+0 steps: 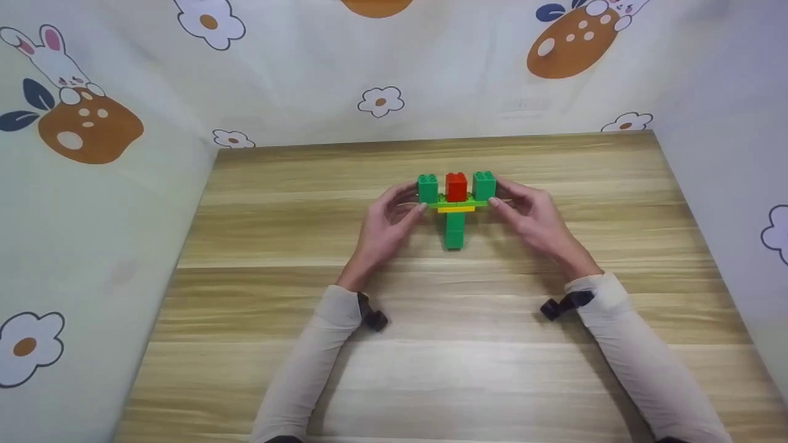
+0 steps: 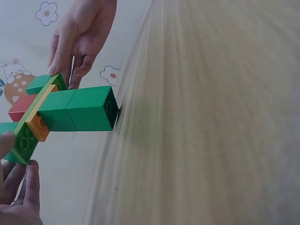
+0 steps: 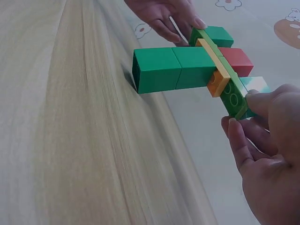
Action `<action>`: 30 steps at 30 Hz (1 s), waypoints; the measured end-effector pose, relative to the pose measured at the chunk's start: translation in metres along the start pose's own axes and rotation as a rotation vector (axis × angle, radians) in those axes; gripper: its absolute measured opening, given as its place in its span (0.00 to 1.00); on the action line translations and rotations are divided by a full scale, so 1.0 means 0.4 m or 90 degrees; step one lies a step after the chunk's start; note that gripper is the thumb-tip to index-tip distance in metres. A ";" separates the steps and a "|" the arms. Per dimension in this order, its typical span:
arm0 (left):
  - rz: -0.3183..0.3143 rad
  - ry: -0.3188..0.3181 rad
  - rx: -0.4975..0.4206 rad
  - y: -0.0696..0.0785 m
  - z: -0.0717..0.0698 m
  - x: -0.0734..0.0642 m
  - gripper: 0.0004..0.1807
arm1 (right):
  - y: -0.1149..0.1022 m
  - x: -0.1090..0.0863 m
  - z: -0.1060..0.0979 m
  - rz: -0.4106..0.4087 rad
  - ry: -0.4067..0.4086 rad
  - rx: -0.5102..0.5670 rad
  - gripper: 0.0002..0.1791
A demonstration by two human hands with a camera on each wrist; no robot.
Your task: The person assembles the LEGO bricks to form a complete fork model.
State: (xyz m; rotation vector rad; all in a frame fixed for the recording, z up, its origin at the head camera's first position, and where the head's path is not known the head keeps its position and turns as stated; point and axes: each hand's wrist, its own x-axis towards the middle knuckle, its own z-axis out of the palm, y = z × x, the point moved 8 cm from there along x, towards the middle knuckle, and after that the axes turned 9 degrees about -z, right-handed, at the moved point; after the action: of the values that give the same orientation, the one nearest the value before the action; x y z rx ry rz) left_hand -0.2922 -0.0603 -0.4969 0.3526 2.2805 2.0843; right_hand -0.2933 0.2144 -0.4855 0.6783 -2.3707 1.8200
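A toy brick structure (image 1: 455, 221) stands upright at the table's far middle. Its column is two green bricks (image 2: 77, 110), topped by a yellow-orange plate (image 3: 218, 84) and a wider light-green layer (image 1: 471, 202). On that layer a red brick (image 1: 456, 187) sits between two green bricks, one left (image 1: 427, 189) and one right (image 1: 484, 186). My left hand (image 1: 388, 223) grips the layer's left end, thumb at the front and fingers behind. Likewise my right hand (image 1: 537, 221) holds the right end. Whether the column's foot touches the table cannot be told for sure.
The wood-grain table (image 1: 277, 307) reaches back to a pale wall covering (image 1: 295, 80) printed with flowers and rabbits. Side walls flank it left and right. Each wrist carries a small black camera, the left one (image 1: 374, 319) and the right one (image 1: 554, 307).
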 end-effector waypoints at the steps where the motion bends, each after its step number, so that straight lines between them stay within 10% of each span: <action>1: 0.002 0.004 -0.003 0.000 -0.001 0.001 0.27 | 0.002 0.001 0.000 0.001 0.000 -0.001 0.29; 12: 0.002 0.025 0.023 -0.006 -0.003 0.002 0.24 | 0.032 -0.001 0.001 0.031 0.033 0.017 0.26; 30: -0.128 -0.028 0.114 -0.063 0.011 0.001 0.28 | 0.086 -0.013 0.043 0.101 -0.085 -0.035 0.35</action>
State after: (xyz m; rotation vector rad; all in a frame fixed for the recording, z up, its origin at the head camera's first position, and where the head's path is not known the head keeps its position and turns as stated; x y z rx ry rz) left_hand -0.2955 -0.0576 -0.5220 0.1631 2.3711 1.7683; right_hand -0.2986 0.2067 -0.5233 0.6430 -2.6197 1.8132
